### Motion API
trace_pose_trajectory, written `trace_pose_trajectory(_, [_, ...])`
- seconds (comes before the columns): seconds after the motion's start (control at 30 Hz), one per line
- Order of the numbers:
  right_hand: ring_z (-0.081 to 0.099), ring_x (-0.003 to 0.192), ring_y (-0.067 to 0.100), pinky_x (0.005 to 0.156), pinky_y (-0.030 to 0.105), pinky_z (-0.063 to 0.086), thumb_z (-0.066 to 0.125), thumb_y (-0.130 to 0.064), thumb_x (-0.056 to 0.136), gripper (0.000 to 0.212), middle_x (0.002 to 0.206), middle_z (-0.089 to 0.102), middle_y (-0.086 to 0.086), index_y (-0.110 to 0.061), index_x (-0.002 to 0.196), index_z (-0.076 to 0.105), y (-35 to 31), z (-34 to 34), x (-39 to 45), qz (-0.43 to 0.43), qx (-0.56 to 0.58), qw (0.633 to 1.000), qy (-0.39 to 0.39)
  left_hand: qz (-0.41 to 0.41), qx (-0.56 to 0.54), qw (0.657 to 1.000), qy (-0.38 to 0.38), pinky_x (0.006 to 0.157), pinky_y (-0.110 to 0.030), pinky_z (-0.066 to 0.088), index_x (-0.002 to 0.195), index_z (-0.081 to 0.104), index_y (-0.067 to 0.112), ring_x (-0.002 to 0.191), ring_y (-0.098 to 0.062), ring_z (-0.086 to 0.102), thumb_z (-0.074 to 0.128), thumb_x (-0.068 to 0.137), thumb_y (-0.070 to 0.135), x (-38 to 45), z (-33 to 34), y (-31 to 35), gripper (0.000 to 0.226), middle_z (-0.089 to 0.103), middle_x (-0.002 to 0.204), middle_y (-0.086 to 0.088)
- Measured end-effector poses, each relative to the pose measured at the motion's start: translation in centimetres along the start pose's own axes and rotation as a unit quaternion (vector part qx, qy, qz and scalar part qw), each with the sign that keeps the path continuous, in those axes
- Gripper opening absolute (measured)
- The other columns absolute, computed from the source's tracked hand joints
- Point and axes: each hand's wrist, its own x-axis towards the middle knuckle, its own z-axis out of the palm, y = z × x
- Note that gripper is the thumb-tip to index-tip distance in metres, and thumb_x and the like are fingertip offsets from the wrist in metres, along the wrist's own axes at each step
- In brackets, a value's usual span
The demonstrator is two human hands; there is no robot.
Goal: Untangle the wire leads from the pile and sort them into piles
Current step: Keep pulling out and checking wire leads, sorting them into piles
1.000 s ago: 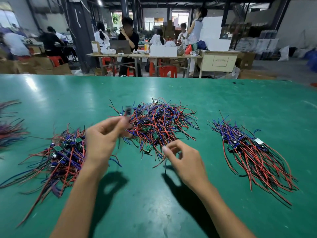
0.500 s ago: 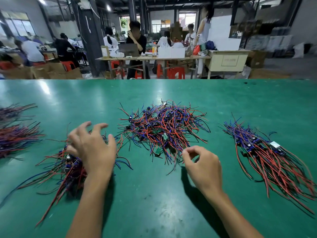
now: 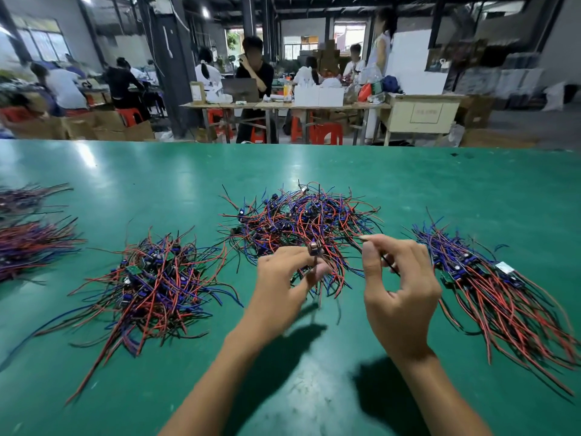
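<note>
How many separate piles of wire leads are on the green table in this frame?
5. Central tangled pile beyond the hands; a pile left of it; a combed pile at right; two blurred piles at the left edge. More may lie outside the frame.

Overhead lamps light the green table (image 3: 440, 190) brightly, leaving pale glare patches at the upper left of its surface. The left hand (image 3: 279, 287) and right hand (image 3: 399, 297) throw soft dark shadows toward the bottom of the frame. Wire bundles at the far left edge smear with motion blur. Wide-angle distortion bends the table's far edge, and the dim background hall is soft, its windows blown out.
</note>
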Motion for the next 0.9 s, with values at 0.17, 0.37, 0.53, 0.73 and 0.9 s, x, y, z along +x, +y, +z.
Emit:
trace_pose_trajectory(0.17, [0.055,0.083,0.019,0.08,0.029,0.047,0.062,-0.024,0.099,0.015,0.094,0.065,-0.011,-0.015,0.102,0.073,1.4,0.0,0.1,0.07,-0.034,0.997,0.015,-0.071,-0.265,0.961,-0.022,0.082,-0.023,0.054,0.107,0.071,0.009,0.083,-0.011,0.071,0.058,0.1,0.008,0.3,-1.1,1.5,0.014,0.077,0.089,-0.004])
trace_pose_trajectory(0.37, [0.048,0.09,0.017,0.081,0.031,0.03,0.068,-0.033,0.095,0.013,0.092,0.069,-0.014,-0.027,0.103,0.075,2.9,0.1,-0.3,0.087,-0.119,0.989,-0.008,-0.111,-0.313,0.943,0.02,0.061,-0.011,0.039,0.102,0.073,0.006,0.06,0.001,0.051,0.058,0.099,0.009,0.8,-1.6,1.8,0.016,0.065,0.071,0.002])
trace_pose_trajectory(0.53, [0.041,0.094,0.003,0.083,0.027,0.024,0.064,-0.039,0.095,0.016,0.091,0.06,-0.026,-0.032,0.106,0.073,2.8,0.3,-0.7,0.116,-0.119,0.985,-0.045,-0.106,-0.23,0.965,0.07,0.064,-0.028,0.035,0.091,0.077,0.021,0.069,-0.016,0.047,0.063,0.099,0.019,1.0,-2.2,1.2,0.017,0.064,0.071,-0.012])
trace_pose_trajectory(0.73, [0.049,0.099,0.007,0.084,0.027,0.026,0.059,-0.036,0.097,0.017,0.095,0.063,-0.022,-0.033,0.114,0.064,3.2,0.7,-1.5,0.173,-0.111,0.97,-0.129,-0.129,-0.013,0.923,0.363,0.074,-0.03,0.054,0.107,0.077,0.017,0.076,-0.013,0.065,0.064,0.098,0.024,1.4,-7.6,-2.4,0.017,0.075,0.093,0.001])
trace_pose_trajectory(0.9, [0.053,0.104,0.013,0.087,0.033,0.036,0.064,-0.049,0.092,0.02,0.103,0.064,-0.014,-0.035,0.106,0.07,3.0,1.9,-3.7,0.149,-0.181,0.9,-0.368,-0.306,0.179,0.869,0.344,0.084,-0.046,0.047,0.115,0.07,-0.006,0.097,-0.043,0.061,0.058,0.095,0.003,-0.7,-11.1,-7.2,0.025,0.065,0.105,-0.031])
